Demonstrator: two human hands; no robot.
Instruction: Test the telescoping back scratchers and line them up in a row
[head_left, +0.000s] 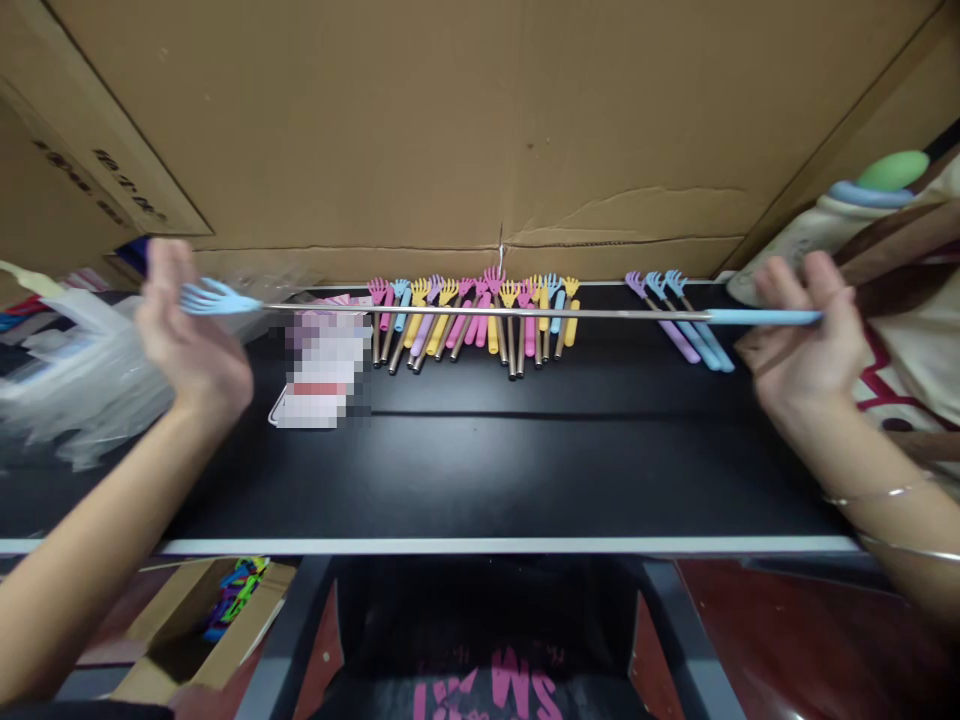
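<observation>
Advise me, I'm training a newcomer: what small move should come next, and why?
Probably ease the left hand and right hand inward, shortening the light-blue, claw-headed scratcher with the metal rod: it spans long between them, while similar multicoloured scratchers lie short on the black tabletop.

Light-blue back scratcher (765,317), slim metal shaft (480,312) apparently extended, horizontal above the black table (480,475), claw (225,298) leftward.

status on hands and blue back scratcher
Left hand at claw, right hand at handle end. Blue back scratcher extended, spanning between them. Nothing visibly blocking it.
</observation>
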